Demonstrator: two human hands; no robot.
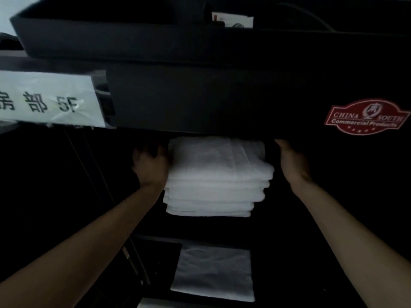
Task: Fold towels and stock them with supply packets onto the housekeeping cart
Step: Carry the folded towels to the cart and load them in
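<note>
- Single view: one wide-angle camera worn on the person's head, facing forward and down into the open side of the housekeeping cart (244, 96).
- Range: close; the cart's dark front panel fills the upper half of the frame, and both forearms enter from the bottom corners.
- Centre of frame: the upper shelf opening, where the stack of folded towels (218, 176) lies between the left hand (151, 165) and the right hand (291, 161).
- Lower edge: a lower shelf with one folded towel (214, 272), seen from above.
- Lens effect: straight edges bow toward the frame borders.
- Overlap: none, since only one view exists.
</note>
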